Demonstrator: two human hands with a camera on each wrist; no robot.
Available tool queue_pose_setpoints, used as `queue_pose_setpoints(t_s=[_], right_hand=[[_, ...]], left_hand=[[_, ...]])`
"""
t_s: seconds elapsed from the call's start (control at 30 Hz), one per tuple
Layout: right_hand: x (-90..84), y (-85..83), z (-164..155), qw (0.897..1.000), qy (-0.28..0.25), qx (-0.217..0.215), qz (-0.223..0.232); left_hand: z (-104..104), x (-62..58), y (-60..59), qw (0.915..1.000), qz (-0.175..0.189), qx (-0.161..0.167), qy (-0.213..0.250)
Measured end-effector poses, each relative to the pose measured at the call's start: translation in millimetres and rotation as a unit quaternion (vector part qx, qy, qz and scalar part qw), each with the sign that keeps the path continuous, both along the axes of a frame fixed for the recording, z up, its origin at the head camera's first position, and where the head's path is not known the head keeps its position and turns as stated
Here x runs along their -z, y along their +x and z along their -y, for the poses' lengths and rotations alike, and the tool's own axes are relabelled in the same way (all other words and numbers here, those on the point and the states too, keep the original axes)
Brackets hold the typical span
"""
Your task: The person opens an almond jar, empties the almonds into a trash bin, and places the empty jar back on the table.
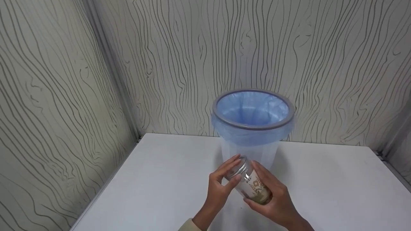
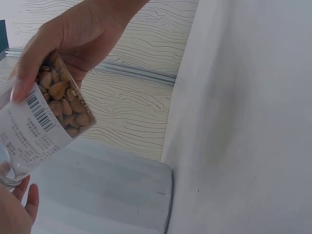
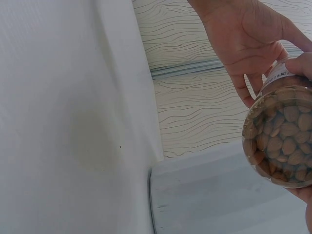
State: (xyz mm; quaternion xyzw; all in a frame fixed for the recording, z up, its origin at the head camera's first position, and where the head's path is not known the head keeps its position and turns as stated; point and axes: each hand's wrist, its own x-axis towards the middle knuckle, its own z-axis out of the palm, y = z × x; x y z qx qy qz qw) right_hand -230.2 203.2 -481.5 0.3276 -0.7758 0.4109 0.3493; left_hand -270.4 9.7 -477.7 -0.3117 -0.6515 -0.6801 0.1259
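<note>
A clear jar (image 1: 253, 185) of almonds with a white patterned label is held tilted above the white table (image 1: 154, 192), its lid end pointing up and away. My left hand (image 1: 224, 181) curls its fingers and thumb round the lid (image 1: 240, 166). My right hand (image 1: 273, 199) grips the jar's body and base from the right. In the left wrist view the jar (image 2: 44, 117) shows its barcode label and nuts, with the right hand (image 2: 78, 34) around it. The right wrist view looks at the jar's base (image 3: 282, 141), packed with almonds, and the left hand (image 3: 243, 44) beyond it.
A translucent bin (image 1: 253, 126) with a grey rim and blue liner stands on the table just behind the jar, against the back wall. Wood-grain patterned walls close in the table at the back, left and right.
</note>
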Motion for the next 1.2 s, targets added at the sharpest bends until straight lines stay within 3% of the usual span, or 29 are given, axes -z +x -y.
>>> queue_pose_setpoints(t_s=[1.2], right_hand=[[0.2,-1.4,0.2,1.000,0.005,0.005,-0.009]], left_hand=[[-1.9,-1.2,1.1,0.9993,0.002,-0.035,-0.008]])
